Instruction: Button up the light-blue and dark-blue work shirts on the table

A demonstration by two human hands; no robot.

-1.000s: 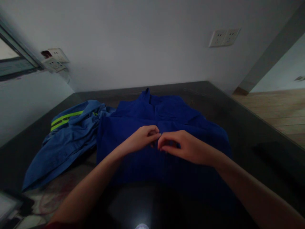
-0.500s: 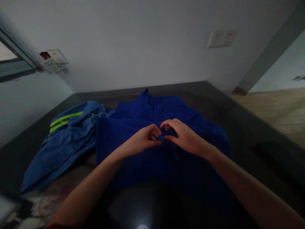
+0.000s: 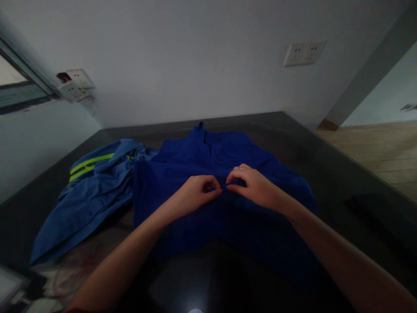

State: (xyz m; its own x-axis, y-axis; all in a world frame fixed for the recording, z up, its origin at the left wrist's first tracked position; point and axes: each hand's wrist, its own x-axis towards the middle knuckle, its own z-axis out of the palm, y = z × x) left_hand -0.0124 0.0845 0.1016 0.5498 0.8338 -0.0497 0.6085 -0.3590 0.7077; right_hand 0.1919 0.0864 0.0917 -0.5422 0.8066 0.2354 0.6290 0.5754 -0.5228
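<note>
A dark blue shirt (image 3: 224,191) lies spread flat on the dark countertop (image 3: 312,156), its collar toward the back wall. The left hand (image 3: 195,193) and the right hand (image 3: 252,184) meet over the middle of its front, fingertips almost touching, each pinching a fold of the cloth along the front opening; what exactly sits between the fingertips is too dark and small to tell. Just beside the shirt on the left, touching its sleeve, lies a crumpled lighter blue work jacket (image 3: 87,187) with a yellow-green reflective stripe (image 3: 91,163). Two wall sockets (image 3: 302,53) sit on the back wall, another pair (image 3: 73,84) on the left wall. No container shows in view. Against half a second ago, the right hand has flattened and dropped lower onto the cloth, its fingers no longer arched above the left, and the small round bit of blue then seen between the hands is now covered.
</note>
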